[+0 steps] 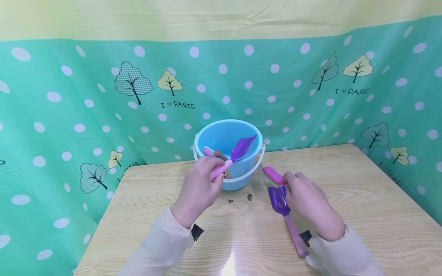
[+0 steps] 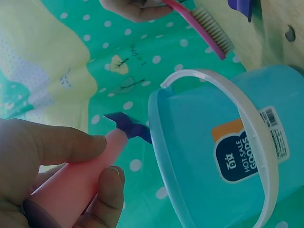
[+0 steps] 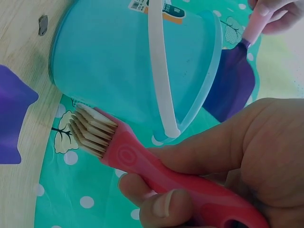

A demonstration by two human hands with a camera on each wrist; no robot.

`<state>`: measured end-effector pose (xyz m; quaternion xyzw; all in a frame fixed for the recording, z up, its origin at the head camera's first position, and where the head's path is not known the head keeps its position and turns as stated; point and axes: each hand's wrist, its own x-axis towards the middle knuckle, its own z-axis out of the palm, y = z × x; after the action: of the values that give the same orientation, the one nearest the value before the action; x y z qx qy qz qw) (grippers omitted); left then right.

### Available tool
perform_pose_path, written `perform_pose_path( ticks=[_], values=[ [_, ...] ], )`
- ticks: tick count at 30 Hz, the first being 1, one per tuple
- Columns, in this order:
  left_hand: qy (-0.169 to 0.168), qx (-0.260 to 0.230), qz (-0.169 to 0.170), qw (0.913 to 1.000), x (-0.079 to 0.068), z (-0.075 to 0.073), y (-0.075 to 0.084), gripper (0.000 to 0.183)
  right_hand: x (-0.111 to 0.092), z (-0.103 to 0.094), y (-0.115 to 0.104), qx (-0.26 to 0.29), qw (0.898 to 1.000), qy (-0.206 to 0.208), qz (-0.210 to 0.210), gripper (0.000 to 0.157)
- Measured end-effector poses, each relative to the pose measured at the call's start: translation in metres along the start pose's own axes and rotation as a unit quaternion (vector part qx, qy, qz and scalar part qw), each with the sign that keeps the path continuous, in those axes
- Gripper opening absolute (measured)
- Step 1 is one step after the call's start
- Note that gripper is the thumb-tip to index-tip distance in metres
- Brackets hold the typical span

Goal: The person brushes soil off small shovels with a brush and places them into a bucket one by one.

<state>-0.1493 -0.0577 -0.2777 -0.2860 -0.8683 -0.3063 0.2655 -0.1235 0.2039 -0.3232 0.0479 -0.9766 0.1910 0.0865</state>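
Observation:
My left hand [image 1: 200,186] grips the pink handle of a toy shovel [image 2: 80,185]. Its purple blade [image 1: 243,147] overlaps the mouth of a light blue bucket [image 1: 246,166] in the head view. To the right of the bucket, my right hand [image 1: 309,199] holds a pink brush [image 3: 156,173] by its handle, thumb on one side and fingers curled on the other. The pale bristles [image 3: 92,130] point away from the hand. Below the brush, a second purple shovel [image 1: 279,201] with a lilac handle lies on the table.
Inside the bucket are a lilac handle [image 1: 208,151] and a brown rod-like piece [image 1: 220,155]. The bucket's white handle [image 2: 254,133] hangs down its side. Small dark bits [image 1: 249,197] lie on the wooden table [image 1: 373,199]. A green dotted curtain [image 1: 276,84] hangs behind.

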Motion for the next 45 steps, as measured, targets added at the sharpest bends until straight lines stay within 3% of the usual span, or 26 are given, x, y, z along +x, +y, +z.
perform_pose_path(
  ticks=[5,13,21,30,35,45],
  values=[
    [-0.042,0.013,0.003,0.999,0.017,0.004,-0.006,0.016,0.0,0.001,0.0,-0.002,1.0,0.001,-0.002,0.021],
    [-0.147,0.038,-0.062,0.9864,0.046,0.005,-0.02,0.012,0.001,0.001,0.0,-0.003,1.0,0.0,-0.005,0.021],
    [-0.217,0.074,-0.049,0.9721,0.068,0.008,-0.037,0.027,0.002,0.002,-0.001,-0.001,1.0,-0.011,0.0,0.021],
    [-0.321,0.099,-0.048,0.9405,0.097,0.016,-0.05,0.012,0.001,0.002,-0.001,-0.001,1.0,-0.027,0.013,0.022],
    [-0.37,0.098,-0.064,0.9216,0.106,0.024,-0.053,0.013,0.001,0.002,-0.001,0.0,0.999,-0.029,0.013,0.021],
    [-0.413,0.117,-0.079,0.8997,0.111,0.036,-0.055,0.017,0.0,0.002,0.0,0.004,1.0,-0.023,0.006,0.022]
  ],
)
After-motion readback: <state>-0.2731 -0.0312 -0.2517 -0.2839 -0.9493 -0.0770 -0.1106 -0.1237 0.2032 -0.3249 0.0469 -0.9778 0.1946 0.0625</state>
